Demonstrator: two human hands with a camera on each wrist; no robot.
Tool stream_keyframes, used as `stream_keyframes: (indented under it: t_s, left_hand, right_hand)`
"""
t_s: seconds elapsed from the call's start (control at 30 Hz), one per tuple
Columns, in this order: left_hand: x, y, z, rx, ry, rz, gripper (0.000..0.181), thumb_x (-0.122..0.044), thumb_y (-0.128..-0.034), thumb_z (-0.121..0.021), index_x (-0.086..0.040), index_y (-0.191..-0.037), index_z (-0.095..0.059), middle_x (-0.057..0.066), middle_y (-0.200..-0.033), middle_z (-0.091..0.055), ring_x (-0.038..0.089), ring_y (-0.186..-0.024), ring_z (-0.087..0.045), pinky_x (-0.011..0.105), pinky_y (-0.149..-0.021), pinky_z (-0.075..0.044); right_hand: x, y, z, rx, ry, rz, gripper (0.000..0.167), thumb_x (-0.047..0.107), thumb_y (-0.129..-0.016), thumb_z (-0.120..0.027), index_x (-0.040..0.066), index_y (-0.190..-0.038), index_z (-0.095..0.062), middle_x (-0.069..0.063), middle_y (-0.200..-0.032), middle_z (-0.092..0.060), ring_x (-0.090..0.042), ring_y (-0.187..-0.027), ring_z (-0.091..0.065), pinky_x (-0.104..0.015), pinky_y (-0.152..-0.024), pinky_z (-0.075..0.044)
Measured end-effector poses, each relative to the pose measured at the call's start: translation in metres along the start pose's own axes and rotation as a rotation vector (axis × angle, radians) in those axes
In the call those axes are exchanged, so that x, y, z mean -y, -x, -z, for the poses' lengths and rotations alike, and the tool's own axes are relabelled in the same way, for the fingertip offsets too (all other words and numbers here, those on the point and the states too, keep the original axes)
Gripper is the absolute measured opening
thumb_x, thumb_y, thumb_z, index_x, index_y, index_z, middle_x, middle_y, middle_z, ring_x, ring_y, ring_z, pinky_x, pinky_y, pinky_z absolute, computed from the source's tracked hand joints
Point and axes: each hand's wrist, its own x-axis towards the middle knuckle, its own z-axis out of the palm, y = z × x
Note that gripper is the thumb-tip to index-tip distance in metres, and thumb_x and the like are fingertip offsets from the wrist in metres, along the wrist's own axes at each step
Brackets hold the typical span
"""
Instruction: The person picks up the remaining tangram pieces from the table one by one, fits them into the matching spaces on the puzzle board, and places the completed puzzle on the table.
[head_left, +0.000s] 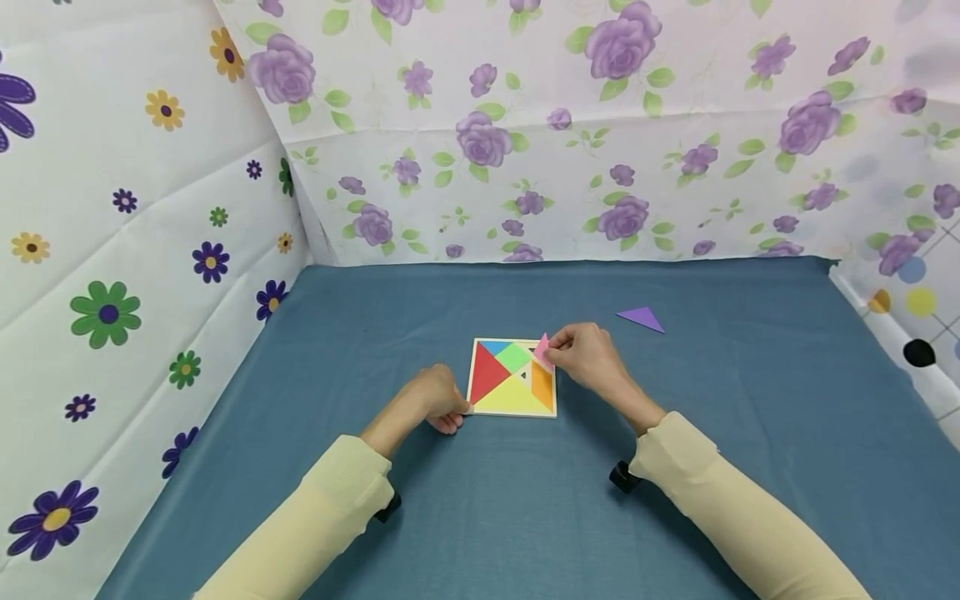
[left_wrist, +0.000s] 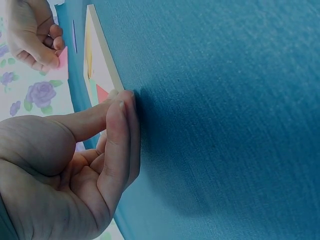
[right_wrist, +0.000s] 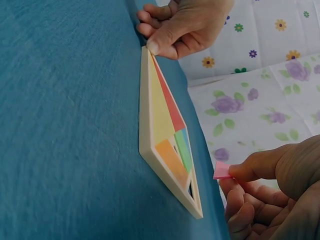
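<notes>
A blue cloth-covered surface (head_left: 510,517) carries a tangram tray (right_wrist: 145,105). The left hand (head_left: 438,396) pinches the tray's near left corner. The grip of the right hand (head_left: 588,357), by the far right corner, grasps a pink tangram piece between thumb and fingers. The purple triangle (head_left: 643,318) lies beyond the tray to the right, nearer the right hand, its long edge slanting from far left to near right. The pink tangram piece (right_wrist: 221,170) is lifted clear of the tray; the corner gap (head_left: 532,350) sits just left of the grip, the middle gap (head_left: 523,375) farther left and nearer the person.
</notes>
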Motion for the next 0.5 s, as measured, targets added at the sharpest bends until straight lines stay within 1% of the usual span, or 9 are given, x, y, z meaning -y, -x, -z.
stream_keyframes:
  t_s: [0.23, 0.5]
  left_hand:
    - [0.0, -0.001, 0.0, -0.004, -0.002, -0.002, 0.019, -0.011, -0.0952, -0.077, 0.003, -0.084, -0.071, 0.012, -0.071, -0.071, 0.016, -0.057, -0.069, 0.03, -0.058, -0.062]
    - [0.0, -0.001, -0.001, -0.008, -0.007, 0.006, 0.02, -0.011, -0.0943, -0.078, 0.003, -0.081, -0.07, 0.012, -0.069, -0.071, 0.015, -0.056, -0.069, 0.03, -0.058, -0.062]
  right_hand:
    - [0.001, 0.002, -0.007, 0.024, -0.04, 0.009, 0.008, 0.009, -0.092, -0.077, 0.001, -0.095, -0.077, -0.008, -0.086, -0.073, -0.018, -0.062, -0.055, -0.027, -0.056, -0.046]
    - [0.0, 0.001, -0.017, 0.037, -0.036, -0.005, 0.009, 0.008, -0.092, -0.077, 0.0, -0.096, -0.076, -0.007, -0.082, -0.07, -0.018, -0.062, -0.057, -0.027, -0.055, -0.048]
